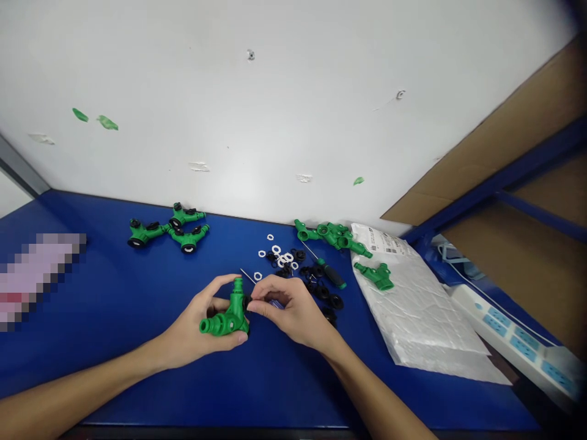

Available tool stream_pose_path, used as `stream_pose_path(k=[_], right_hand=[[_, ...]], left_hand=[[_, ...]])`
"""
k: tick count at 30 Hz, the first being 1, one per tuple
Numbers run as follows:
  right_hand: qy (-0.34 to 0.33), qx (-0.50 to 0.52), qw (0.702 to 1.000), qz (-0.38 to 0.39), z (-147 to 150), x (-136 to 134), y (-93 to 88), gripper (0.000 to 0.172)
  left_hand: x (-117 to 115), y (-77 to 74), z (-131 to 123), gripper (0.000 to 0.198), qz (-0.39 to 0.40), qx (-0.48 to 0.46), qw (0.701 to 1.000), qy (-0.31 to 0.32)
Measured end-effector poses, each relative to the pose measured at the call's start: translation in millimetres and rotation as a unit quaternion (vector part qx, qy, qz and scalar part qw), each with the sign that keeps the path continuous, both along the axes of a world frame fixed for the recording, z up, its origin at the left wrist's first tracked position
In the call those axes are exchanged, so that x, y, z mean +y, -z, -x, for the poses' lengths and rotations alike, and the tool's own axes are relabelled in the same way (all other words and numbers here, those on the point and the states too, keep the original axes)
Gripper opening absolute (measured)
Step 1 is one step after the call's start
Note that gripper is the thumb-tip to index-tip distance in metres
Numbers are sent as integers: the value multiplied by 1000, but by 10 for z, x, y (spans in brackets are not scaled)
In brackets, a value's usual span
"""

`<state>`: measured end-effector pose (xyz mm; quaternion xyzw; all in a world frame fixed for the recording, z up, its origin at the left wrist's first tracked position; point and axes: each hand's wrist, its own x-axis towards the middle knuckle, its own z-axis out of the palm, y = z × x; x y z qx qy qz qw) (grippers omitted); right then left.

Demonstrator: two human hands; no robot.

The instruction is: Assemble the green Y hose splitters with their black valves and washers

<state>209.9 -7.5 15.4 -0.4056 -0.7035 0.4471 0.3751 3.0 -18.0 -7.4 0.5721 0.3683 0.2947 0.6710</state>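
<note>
My left hand [197, 333] grips a green plastic hose connector [228, 315] above the blue table [114, 299], thumb and fingers wrapped round its body. My right hand [287, 311] is pinched on a small black part [248, 301] pressed against the connector's side; a thin blue-handled tool seems tucked under its fingers. Just beyond the hands lie several white rings [276, 251] and black rings [321, 290], and a screwdriver with a dark green handle [331, 273].
Three assembled green connectors [170, 229] lie at the back left. More green connectors [334, 235] lie at the back centre, one [376, 275] on a white padded bag [422, 311]. A power strip [513, 339] lies at the right. A white wall stands behind.
</note>
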Motion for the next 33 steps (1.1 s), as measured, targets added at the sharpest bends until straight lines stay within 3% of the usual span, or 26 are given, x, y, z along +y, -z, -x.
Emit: stream_pose_path(k=[8, 17, 20, 23, 27, 30, 33], right_hand=[[25, 14, 1000, 0, 23, -1, -28, 18], [-23, 139, 976, 167, 42, 61, 96, 22], [-28, 151, 971, 184, 28, 82, 109, 23], [-10, 149, 974, 168, 19, 85, 85, 22], [0, 129, 981, 147, 34, 66, 55, 24], [9, 79, 990, 116, -6, 64, 7, 26], [49, -53, 997, 40, -130, 89, -79, 27]], left_hand=[[-11, -18, 4, 79, -13, 5, 999, -32], [-20, -34, 25, 75, -36, -4, 999, 5], [-32, -60, 20, 86, -6, -52, 999, 9], [-30, -106, 7, 91, 83, -147, 986, 10], [13, -158, -13, 60, 208, -186, 960, -18], [54, -154, -28, 53, 221, -143, 963, -59], [86, -138, -29, 53, 204, -137, 965, -91]])
